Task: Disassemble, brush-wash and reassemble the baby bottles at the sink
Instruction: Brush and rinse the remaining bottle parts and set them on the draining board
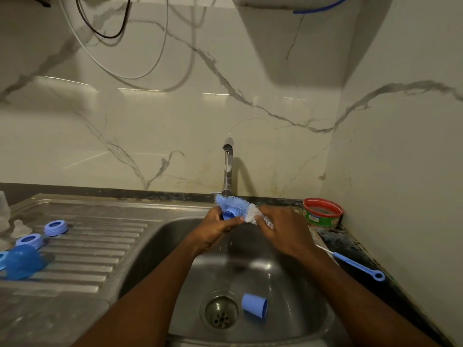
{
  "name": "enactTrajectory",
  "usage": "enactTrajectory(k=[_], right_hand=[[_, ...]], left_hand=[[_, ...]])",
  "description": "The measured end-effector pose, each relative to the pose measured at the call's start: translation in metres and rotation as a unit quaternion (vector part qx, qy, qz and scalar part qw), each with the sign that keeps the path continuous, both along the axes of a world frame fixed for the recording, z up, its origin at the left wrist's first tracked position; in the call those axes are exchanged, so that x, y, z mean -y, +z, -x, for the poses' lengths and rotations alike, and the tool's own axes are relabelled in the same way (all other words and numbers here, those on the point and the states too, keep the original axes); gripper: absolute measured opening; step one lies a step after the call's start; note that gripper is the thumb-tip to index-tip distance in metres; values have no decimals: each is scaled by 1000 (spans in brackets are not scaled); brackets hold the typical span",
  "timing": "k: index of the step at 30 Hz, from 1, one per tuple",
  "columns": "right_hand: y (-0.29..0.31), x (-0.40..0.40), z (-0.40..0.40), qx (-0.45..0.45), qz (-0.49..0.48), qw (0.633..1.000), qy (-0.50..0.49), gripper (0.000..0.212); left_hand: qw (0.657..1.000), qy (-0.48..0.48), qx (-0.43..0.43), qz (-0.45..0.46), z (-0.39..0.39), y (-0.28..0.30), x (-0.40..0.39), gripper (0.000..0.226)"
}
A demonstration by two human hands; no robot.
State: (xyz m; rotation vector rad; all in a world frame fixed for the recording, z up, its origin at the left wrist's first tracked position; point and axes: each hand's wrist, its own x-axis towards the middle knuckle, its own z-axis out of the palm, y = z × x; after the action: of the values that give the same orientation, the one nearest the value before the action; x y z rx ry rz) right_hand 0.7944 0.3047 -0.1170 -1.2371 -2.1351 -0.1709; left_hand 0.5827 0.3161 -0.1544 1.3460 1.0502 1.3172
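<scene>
A small blue cap (228, 214), seemingly, is pinched by the left hand (217, 227) and scrubbed with the brush (240, 209) gripped in the right hand (283, 229); wet, it could be dropped into the sink (295, 321).

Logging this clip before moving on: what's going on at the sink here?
A person is scrubbing a small blue bottle part, gripped in the left hand, with a blue-and-white bottle brush held in the right hand, under the running faucet. A blue cap lies in the sink basin beside the drain. Two blue collar rings and a blue dome cover sit on the drainboard; a thin blue brush lies on the right counter.
</scene>
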Motion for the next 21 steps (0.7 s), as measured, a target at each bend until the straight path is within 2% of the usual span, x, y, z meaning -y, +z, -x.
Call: enactTrajectory(k=[2,4,6,9,14,18,21], right_hand=[[2,0,0,-2,-2,999,-35,33],[3,-1,0,-4,5,997,-71,35],[4,1,-1,-6,7,999,-39,35],[5,2,-5,-36,10,999,23,38],[2,-6,-6,-15,3,998,-54,36],[3,-5,-9,-30,10,999,29,43],[1,-6,-9,-25,-1,1000,2,38]], left_hand=[[1000,2,-20,-7,1,-2,-1,66],[999,8,-34,-24,-1,-1,1,55],[999,23,-29,-30,-3,0,2,53],[999,48,0,-3,-1,2,5,65],[993,-59,92,43,-5,5,8,45],[988,-77,120,65,0,5,6,43],[989,-60,123,56,2,4,5,44]])
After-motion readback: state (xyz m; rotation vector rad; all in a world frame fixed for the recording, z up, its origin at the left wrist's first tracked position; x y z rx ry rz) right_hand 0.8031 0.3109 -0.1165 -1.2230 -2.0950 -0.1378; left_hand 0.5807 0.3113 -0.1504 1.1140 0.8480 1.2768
